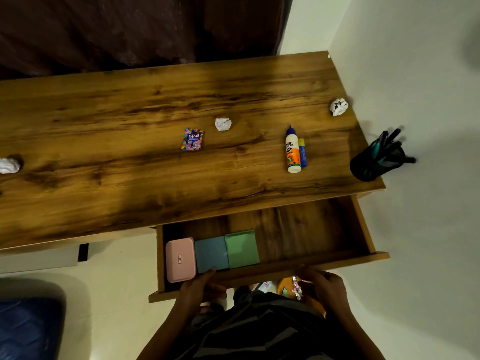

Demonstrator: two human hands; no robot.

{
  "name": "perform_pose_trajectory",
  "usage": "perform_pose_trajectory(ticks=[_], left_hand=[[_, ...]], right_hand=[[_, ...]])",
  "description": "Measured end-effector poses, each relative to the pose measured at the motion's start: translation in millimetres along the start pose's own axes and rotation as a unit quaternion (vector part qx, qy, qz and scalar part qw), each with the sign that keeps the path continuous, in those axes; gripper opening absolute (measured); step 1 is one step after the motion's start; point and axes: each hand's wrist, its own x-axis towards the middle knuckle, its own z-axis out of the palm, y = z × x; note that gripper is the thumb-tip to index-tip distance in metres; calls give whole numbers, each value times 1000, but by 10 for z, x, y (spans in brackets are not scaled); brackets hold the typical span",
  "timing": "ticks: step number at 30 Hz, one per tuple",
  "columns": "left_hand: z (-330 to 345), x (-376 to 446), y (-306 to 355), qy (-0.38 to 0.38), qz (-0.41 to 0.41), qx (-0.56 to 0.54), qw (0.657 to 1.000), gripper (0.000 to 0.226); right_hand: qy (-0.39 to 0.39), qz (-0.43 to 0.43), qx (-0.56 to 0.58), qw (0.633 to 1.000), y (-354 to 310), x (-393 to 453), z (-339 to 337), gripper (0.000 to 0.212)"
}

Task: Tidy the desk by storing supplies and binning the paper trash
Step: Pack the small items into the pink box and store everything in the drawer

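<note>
The wooden desk [130, 113] carries a white glue bottle [293, 152] lying beside a blue glue stick [302, 153], a Gems packet [192, 139] and three crumpled paper balls: centre [223, 124], far right [338, 107] and left edge [9, 165]. Below the desktop a drawer [361, 229] stands open, with a pink case [180, 259], a blue pad [211, 254] and a green pad [242, 248] inside. My left hand [200, 287] grips the drawer's front rim near the blue pad. My right hand [324, 284] curls over the same rim further right.
A black pen holder [374, 162] with several pens stands at the desk's right front corner by the white wall. Below the drawer front, an orange bin [285, 289] holds wrappers. A dark curtain hangs behind the desk, and a blue object [28, 331] sits on the floor at left.
</note>
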Motion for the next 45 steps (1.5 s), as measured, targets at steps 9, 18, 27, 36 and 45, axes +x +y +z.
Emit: perform_pose_trajectory(ticks=[9, 18, 27, 36, 45], left_hand=[[61, -113, 115, -1, 16, 31, 999, 55], [610, -146, 936, -14, 221, 96, 970, 34], [1624, 80, 2090, 167, 433, 308, 831, 37], [2047, 454, 2787, 250, 393, 297, 833, 48], [2031, 591, 2743, 198, 353, 302, 863, 44]], right_hand=[[12, -115, -177, 977, -324, -134, 15, 28], [34, -215, -190, 957, -1120, 225, 21, 27], [139, -307, -180, 924, -2245, 839, 331, 23], [140, -301, -226, 916, -2503, 1322, 463, 21], [104, -294, -224, 923, -2355, 1350, 516, 20]])
